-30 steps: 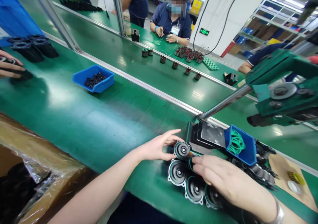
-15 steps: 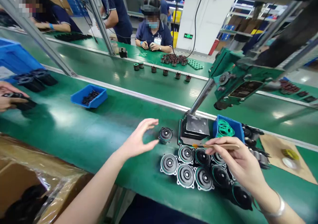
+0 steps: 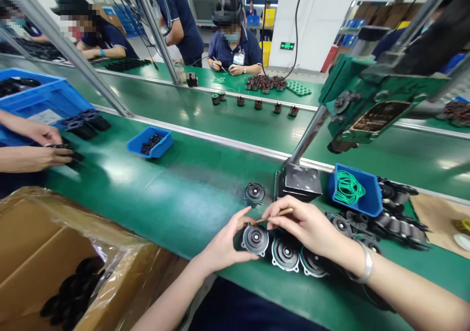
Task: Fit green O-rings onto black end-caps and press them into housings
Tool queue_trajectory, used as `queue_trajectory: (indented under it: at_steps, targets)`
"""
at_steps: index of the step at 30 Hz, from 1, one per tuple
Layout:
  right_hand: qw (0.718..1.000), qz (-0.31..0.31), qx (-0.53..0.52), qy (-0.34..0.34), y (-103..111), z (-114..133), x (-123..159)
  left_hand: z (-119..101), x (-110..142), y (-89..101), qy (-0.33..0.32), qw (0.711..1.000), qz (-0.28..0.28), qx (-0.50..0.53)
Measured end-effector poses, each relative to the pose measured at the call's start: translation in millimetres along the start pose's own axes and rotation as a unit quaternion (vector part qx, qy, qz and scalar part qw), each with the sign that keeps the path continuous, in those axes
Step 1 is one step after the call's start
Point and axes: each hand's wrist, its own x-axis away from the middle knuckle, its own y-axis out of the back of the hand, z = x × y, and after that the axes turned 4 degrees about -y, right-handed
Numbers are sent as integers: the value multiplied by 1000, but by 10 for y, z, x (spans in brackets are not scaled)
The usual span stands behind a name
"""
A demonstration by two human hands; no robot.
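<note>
My left hand (image 3: 230,239) curls round a round black motor housing (image 3: 256,239) with a metal rim, thumb at its near side and fingers at its far side. In my right hand (image 3: 306,225) is a thin wooden stick (image 3: 281,213), pinched between thumb and fingers. Its orange tip meets the far rim of that housing. To the right stand similar housings, among them one (image 3: 285,253) with a green ring round its edge; my right hand partly covers the group. Another housing (image 3: 254,192) stands apart, beyond my left hand.
A green press (image 3: 382,101) on a metal post overhangs the bench. Its black base block (image 3: 300,180) stands beside a blue bin (image 3: 374,199) of green rings. A smaller blue bin (image 3: 167,145) holds black parts. At left, a co-worker's hands (image 3: 47,147) handle a black part above an open carton (image 3: 22,252).
My left hand let go of one housing, which stands apart, and came back to close round another in the near row. The stick moved left to that housing's rim. The camera view shifted.
</note>
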Motion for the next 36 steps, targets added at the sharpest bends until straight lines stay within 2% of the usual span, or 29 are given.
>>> queue_trajectory:
  at_steps: [3, 8, 12, 15, 20, 26, 29, 32, 34, 36]
  targets:
    - [998, 47, 34, 9, 4, 9, -95, 22, 17, 3, 4, 1000, -4, 16]
    - [992, 111, 53, -13, 107, 56, -229, 48, -5, -2, -1, 1000, 8, 13]
    - [986, 122, 106, -34, 149, 106, -297, 51, -13, 7, -4, 1000, 10, 12]
    - [981, 97, 158, -54, 113, 151, -224, 87, -2, -3, -11, 1000, 10, 12]
    - [972, 20, 220, -77, -71, 197, 108, 141, 0, -33, -34, 999, 11, 4]
    - [977, -73, 192, -48, -440, 214, 462, 140, -16, -53, -69, 997, 11, -15]
    - [976, -139, 168, 7, -551, 270, 482, 148, -8, -50, -80, 996, 12, -29]
    - [958, -209, 191, 52, -568, 290, 413, 141, -1, -46, -83, 996, 10, -40]
    - [947, -213, 228, 71, -564, 244, 354, 127, 0, -42, -89, 995, 11, -41]
    - [945, -178, 259, 87, -569, 164, 304, 115, -2, -36, -96, 994, 11, -41]
